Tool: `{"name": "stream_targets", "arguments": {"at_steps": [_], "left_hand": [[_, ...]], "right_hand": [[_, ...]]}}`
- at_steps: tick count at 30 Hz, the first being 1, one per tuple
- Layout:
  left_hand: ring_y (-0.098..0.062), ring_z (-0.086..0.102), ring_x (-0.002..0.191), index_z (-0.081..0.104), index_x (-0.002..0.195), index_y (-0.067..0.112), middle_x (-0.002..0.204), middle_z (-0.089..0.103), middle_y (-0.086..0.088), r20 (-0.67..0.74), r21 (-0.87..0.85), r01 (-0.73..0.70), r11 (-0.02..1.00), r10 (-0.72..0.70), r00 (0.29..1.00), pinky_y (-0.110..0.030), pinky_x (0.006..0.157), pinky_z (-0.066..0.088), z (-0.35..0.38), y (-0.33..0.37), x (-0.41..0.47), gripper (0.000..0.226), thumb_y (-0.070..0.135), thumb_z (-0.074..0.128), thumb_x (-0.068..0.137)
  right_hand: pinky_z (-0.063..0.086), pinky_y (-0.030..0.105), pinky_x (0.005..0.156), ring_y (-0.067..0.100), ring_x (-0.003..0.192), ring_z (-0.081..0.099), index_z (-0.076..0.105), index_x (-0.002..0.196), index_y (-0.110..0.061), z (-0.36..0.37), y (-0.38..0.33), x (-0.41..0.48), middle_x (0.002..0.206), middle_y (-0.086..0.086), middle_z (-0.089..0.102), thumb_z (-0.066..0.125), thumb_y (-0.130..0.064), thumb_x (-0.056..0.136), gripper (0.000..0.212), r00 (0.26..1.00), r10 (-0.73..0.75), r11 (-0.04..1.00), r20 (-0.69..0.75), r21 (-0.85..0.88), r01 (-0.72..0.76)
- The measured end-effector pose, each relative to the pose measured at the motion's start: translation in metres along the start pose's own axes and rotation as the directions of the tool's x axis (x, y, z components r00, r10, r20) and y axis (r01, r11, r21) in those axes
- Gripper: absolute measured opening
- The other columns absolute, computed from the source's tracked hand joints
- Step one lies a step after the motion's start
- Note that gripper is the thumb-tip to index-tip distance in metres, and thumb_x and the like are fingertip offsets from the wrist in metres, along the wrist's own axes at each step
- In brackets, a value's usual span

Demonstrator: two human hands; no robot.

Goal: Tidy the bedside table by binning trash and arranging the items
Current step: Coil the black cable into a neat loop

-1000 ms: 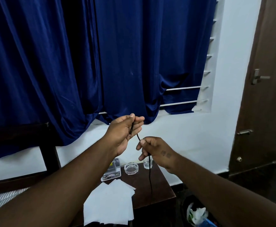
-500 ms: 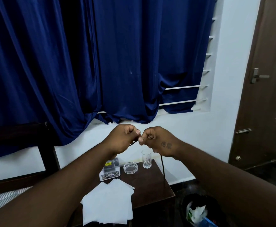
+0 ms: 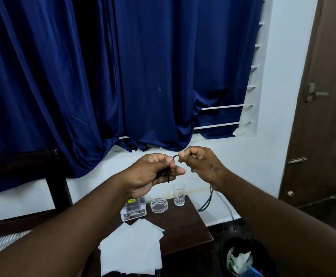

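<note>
Pinching black cable point(image 3: 168, 173), left hand point(image 3: 153, 172), right hand point(image 3: 200, 161), both clamped above bedside table point(image 3: 183, 222)

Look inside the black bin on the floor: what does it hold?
The black bin shows crumpled white and green trash and something blue. The right forearm hides the rest.

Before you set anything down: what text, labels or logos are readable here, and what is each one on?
Small box, front label: printing there, blurred; it may end in "OPEL", not certain.
Same box, yellow sticker on top: too small to read.
Glass: a faint printed mark, unreadable.
Ashtray: a small mark on the front rim, unreadable.
Right hand: two small dark marks on its back, not legible.
White papers: blank.
</note>
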State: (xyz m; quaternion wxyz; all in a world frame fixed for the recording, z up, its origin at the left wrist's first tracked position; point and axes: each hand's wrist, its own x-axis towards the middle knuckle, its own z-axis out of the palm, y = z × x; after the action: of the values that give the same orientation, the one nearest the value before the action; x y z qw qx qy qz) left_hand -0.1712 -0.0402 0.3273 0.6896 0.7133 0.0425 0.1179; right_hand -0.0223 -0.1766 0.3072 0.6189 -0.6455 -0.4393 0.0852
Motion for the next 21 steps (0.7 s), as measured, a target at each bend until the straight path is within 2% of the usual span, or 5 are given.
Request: {"name": "stream_targets", "arguments": {"at_steps": [4, 11, 13, 16, 21], "left_hand": [[-0.033, 0.070, 0.121, 0.060, 0.089, 0.009, 0.124, 0.072, -0.026, 0.012, -0.207, -0.076, 0.975, 0.081, 0.997, -0.041, 0.106, 0.055, 0.006, 0.004, 0.002, 0.027, 0.022, 0.046, 0.108], [-0.030, 0.070, 0.123, 0.068, 0.093, 0.006, 0.125, 0.074, -0.020, -0.236, -0.308, -0.229, 0.924, 0.159, 0.959, -0.044, 0.112, 0.050, 0.009, 0.002, 0.010, 0.027, 0.017, 0.048, 0.109], [-0.026, 0.071, 0.120, 0.068, 0.094, 0.006, 0.122, 0.076, -0.017, -0.300, -0.211, -0.263, 0.941, 0.193, 0.934, -0.041, 0.112, 0.050, 0.007, -0.001, 0.012, 0.023, 0.015, 0.051, 0.107], [-0.008, 0.071, 0.105, 0.068, 0.087, 0.008, 0.115, 0.079, -0.007, -0.307, 0.130, -0.272, 0.954, 0.299, 0.904, -0.031, 0.095, 0.049, 0.003, -0.004, 0.009, 0.023, 0.014, 0.055, 0.106], [-0.026, 0.070, 0.085, 0.067, 0.082, 0.018, 0.086, 0.077, -0.007, -0.171, 0.686, -0.161, 0.709, 0.373, 0.912, -0.046, 0.078, 0.054, -0.006, -0.009, 0.004, 0.024, 0.025, 0.059, 0.103]], "right_hand": [[0.036, 0.019, 0.056, 0.008, 0.059, 0.040, 0.067, 0.103, 0.003, 0.013, 0.019, -0.005, 0.066, 0.000, 0.048, 0.053, -0.013, 0.102, 0.021, 0.995, 0.095, 0.990, 0.016, 0.108, -0.096], [0.046, 0.022, 0.056, 0.007, 0.051, 0.042, 0.072, 0.093, -0.013, 0.046, 0.029, -0.024, 0.061, -0.003, 0.049, 0.049, -0.032, 0.106, 0.033, 0.987, 0.118, 0.976, 0.113, 0.168, -0.136], [0.046, 0.023, 0.056, 0.008, 0.053, 0.042, 0.071, 0.096, -0.009, 0.051, 0.027, -0.027, 0.062, -0.002, 0.048, 0.048, -0.030, 0.107, 0.033, 0.981, 0.129, 0.975, 0.143, 0.160, -0.151], [0.045, 0.024, 0.057, 0.009, 0.054, 0.043, 0.069, 0.101, -0.002, 0.054, 0.022, -0.029, 0.064, 0.001, 0.047, 0.046, -0.027, 0.108, 0.034, 0.975, 0.138, 0.982, 0.174, 0.104, -0.158], [0.047, 0.027, 0.059, 0.007, 0.052, 0.045, 0.068, 0.098, -0.006, 0.052, 0.013, -0.029, 0.066, 0.002, 0.048, 0.047, -0.026, 0.107, 0.030, 0.966, 0.139, 0.987, 0.218, 0.046, -0.153]]}}
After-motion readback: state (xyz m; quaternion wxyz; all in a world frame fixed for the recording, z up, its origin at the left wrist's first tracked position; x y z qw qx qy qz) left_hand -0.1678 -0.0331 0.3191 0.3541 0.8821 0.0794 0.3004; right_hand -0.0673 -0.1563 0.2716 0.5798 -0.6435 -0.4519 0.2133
